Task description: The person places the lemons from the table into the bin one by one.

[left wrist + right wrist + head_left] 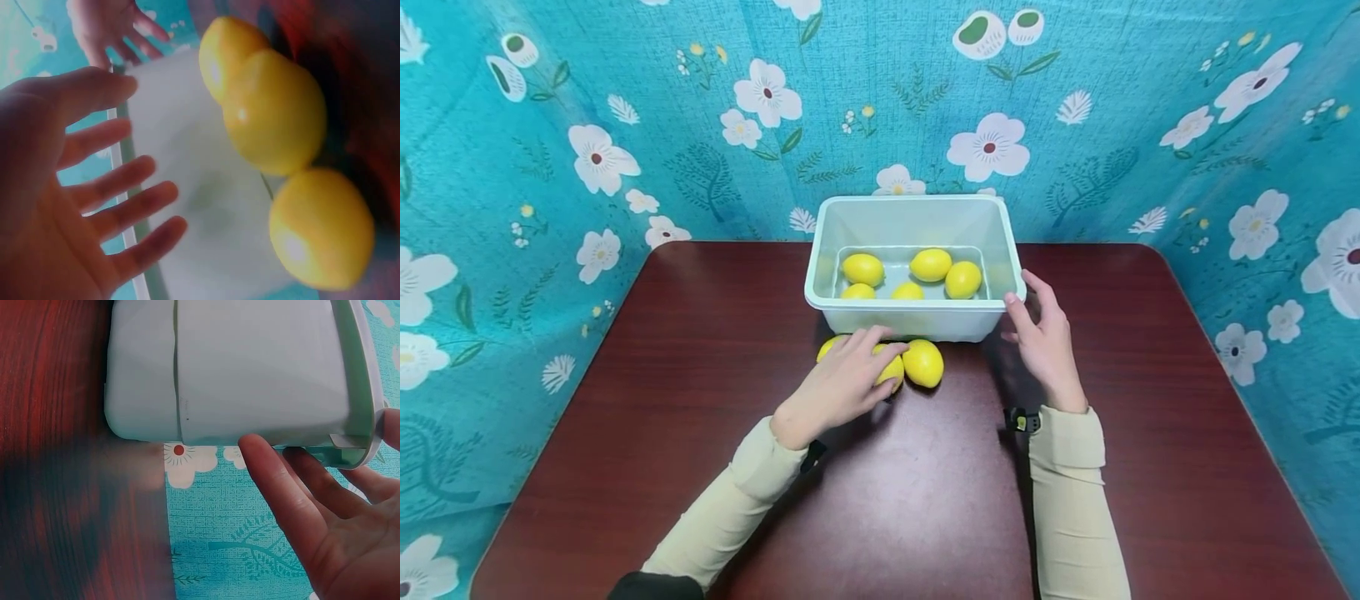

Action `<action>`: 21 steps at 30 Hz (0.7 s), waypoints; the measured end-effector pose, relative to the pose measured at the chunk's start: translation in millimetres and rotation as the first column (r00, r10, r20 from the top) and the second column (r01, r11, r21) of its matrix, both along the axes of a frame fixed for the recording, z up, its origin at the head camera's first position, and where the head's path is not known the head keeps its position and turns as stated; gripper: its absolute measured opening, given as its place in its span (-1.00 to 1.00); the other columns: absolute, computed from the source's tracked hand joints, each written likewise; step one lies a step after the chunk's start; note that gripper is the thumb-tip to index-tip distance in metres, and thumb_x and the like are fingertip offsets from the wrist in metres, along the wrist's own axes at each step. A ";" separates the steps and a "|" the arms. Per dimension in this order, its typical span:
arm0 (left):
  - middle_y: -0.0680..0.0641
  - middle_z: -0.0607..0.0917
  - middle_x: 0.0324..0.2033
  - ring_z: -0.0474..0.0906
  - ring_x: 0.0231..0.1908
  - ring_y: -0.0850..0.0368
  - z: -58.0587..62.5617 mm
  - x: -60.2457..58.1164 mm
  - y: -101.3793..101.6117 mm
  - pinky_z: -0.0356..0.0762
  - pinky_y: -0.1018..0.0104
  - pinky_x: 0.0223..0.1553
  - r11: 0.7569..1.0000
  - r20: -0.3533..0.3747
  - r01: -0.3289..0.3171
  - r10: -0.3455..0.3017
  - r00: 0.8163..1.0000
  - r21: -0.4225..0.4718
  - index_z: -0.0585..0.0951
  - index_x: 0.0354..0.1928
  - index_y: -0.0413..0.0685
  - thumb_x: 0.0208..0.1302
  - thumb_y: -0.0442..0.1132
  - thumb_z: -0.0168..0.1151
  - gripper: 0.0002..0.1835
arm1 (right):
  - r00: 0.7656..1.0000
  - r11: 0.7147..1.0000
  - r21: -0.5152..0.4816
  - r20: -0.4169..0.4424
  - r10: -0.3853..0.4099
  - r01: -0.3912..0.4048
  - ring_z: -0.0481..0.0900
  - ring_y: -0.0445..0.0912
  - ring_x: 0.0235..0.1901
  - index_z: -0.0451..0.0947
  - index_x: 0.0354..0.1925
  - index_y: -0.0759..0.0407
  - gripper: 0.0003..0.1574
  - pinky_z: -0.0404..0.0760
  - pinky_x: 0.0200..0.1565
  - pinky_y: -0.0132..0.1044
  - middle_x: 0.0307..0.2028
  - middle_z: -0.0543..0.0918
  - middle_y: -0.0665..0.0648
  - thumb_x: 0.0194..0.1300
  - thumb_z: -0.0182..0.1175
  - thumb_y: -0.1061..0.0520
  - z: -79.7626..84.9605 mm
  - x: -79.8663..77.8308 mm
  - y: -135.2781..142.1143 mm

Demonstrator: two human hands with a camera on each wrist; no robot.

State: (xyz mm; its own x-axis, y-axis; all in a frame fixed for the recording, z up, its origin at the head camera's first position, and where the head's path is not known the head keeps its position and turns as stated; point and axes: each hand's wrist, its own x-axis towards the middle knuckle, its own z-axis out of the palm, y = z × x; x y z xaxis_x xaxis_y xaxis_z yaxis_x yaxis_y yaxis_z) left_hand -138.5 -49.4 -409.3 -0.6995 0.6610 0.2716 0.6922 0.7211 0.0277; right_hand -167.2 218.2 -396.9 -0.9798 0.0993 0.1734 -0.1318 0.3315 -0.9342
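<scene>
My left hand (pixel 842 375) hovers palm down over three yellow lemons in front of a pale plastic box (pixel 902 321). Its fingers are spread in the left wrist view, apart from the middle lemon (pixel 275 112), the upper lemon (pixel 228 53) and the lower lemon (pixel 322 228). At the box's front right corner is my right hand (pixel 1045 342). Its thumb touches the rim there, and the other fingers stretch along the right side wall, fairly straight in the right wrist view. Several more lemons, among them one lemon (pixel 862 269) at the left, lie inside the box.
The box stands at the back of a dark red-brown table (pixel 925 500). Behind and beside the table hangs a turquoise cloth (pixel 865 75) with white flowers. Black straps sit at both wrists, one strap (pixel 1022 421) visible at the right.
</scene>
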 end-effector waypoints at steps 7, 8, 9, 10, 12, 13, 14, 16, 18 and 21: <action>-0.04 0.44 -0.03 0.39 -0.07 0.02 -11.1 3.1 -27.1 0.38 0.16 -0.22 0.991 0.016 -0.135 0.136 0.991 -0.020 0.46 0.04 0.05 0.09 -0.01 0.19 -0.55 | 1.000 1.000 0.012 -0.001 -0.001 0.001 0.43 0.06 0.04 0.09 0.30 0.14 -0.34 0.60 -0.35 -0.11 0.22 0.31 0.24 0.30 -0.02 0.02 0.2 0.6 2.9; -0.05 0.44 -0.03 0.39 -0.07 0.02 -13.1 3.3 -30.1 0.38 0.16 -0.23 0.988 0.016 -0.154 0.154 0.988 -0.024 0.46 0.03 0.05 0.09 -0.01 0.19 -0.55 | 1.000 1.000 0.015 -0.001 -0.002 0.002 0.44 0.06 0.03 0.09 0.30 0.14 -0.34 0.60 -0.35 -0.11 0.22 0.31 0.24 0.30 -0.02 0.01 0.1 0.6 3.3; -0.05 0.43 -0.02 0.39 -0.06 0.01 -14.9 3.4 -32.7 0.38 0.15 -0.22 0.985 0.017 -0.170 0.170 0.985 -0.025 0.45 0.03 0.05 0.08 -0.01 0.19 -0.55 | 1.000 1.000 0.018 -0.002 -0.003 0.003 0.44 0.06 0.03 0.09 0.30 0.14 -0.34 0.60 -0.35 -0.11 0.22 0.31 0.24 0.30 -0.02 0.02 0.0 0.5 3.5; -0.06 0.43 -0.01 0.38 -0.05 0.00 -16.9 3.4 -34.9 0.37 0.14 -0.23 0.983 0.014 -0.182 0.183 0.983 -0.027 0.45 0.03 0.05 0.08 -0.02 0.20 -0.55 | 1.000 1.000 0.020 -0.002 -0.003 0.003 0.44 0.06 0.03 0.09 0.30 0.14 -0.34 0.60 -0.34 -0.10 0.22 0.31 0.24 0.30 -0.02 0.02 -0.1 0.5 3.6; -0.08 0.42 0.02 0.37 -0.04 -0.01 -20.4 3.3 -38.3 0.38 0.12 -0.22 0.980 0.008 -0.198 0.198 0.980 -0.032 0.43 0.05 0.04 0.07 -0.02 0.21 -0.52 | 1.000 1.000 0.022 -0.001 -0.004 0.004 0.45 0.05 0.02 0.09 0.30 0.14 -0.35 0.60 -0.35 -0.10 0.22 0.31 0.24 0.31 -0.02 0.02 -0.4 0.3 3.6; -0.08 0.41 0.03 0.37 -0.03 -0.02 -21.9 3.1 -39.6 0.38 0.12 -0.22 0.979 0.004 -0.201 0.201 0.980 -0.030 0.42 0.06 0.04 0.06 -0.02 0.22 -0.51 | 1.000 1.000 0.021 0.001 -0.003 0.003 0.45 0.05 0.02 0.09 0.30 0.13 -0.34 0.60 -0.34 -0.10 0.22 0.31 0.23 0.31 -0.02 0.02 -0.6 0.0 3.3; -0.09 0.41 0.04 0.37 -0.03 -0.02 -23.4 2.8 -40.6 0.39 0.11 -0.23 0.979 -0.001 -0.202 0.202 0.979 -0.028 0.42 0.07 0.04 0.06 -0.02 0.22 -0.50 | 1.000 1.000 0.019 0.002 -0.003 0.003 0.45 0.04 0.02 0.09 0.31 0.13 -0.34 0.60 -0.34 -0.10 0.22 0.31 0.23 0.31 -0.02 0.01 -0.7 -0.1 3.0; -0.09 0.40 0.05 0.36 -0.02 -0.03 -26.2 1.8 -41.6 0.39 0.11 -0.24 0.979 -0.004 -0.200 0.200 0.980 -0.022 0.41 0.07 0.03 0.05 -0.03 0.23 -0.49 | 1.000 1.000 0.016 0.006 -0.004 0.004 0.45 0.04 0.01 0.09 0.31 0.12 -0.34 0.61 -0.34 -0.11 0.22 0.31 0.23 0.30 -0.02 0.01 -0.8 -0.2 2.2; -0.09 0.40 0.06 0.36 -0.01 -0.04 -29.0 0.7 -42.3 0.39 0.10 -0.24 0.980 -0.002 -0.198 0.198 0.980 -0.016 0.41 0.08 0.02 0.05 -0.04 0.24 -0.48 | 1.000 1.000 0.014 0.007 -0.005 0.005 0.45 0.04 0.01 0.10 0.31 0.12 -0.34 0.61 -0.35 -0.13 0.22 0.31 0.23 0.30 -0.02 0.01 -1.0 -0.3 1.3; -0.09 0.38 0.08 0.35 0.00 -0.04 -33.7 -1.0 -43.0 0.40 0.09 -0.24 0.980 0.009 -0.199 0.199 0.980 -0.021 0.40 0.09 0.02 0.05 -0.05 0.23 -0.48 | 1.000 1.000 0.014 0.007 -0.004 0.004 0.45 0.04 0.01 0.10 0.30 0.12 -0.34 0.61 -0.36 -0.17 0.22 0.31 0.23 0.30 -0.02 0.01 -1.2 -0.2 0.2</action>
State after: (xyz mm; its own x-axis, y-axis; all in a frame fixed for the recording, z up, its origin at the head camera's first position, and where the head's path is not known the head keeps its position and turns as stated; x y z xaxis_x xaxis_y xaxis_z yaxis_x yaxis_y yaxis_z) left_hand -139.6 -92.5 -443.0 -0.8207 0.5133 0.2511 0.5344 0.8450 0.0192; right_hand -167.4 218.4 -398.0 -0.9807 0.1006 0.1678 -0.1238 0.3451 -0.9304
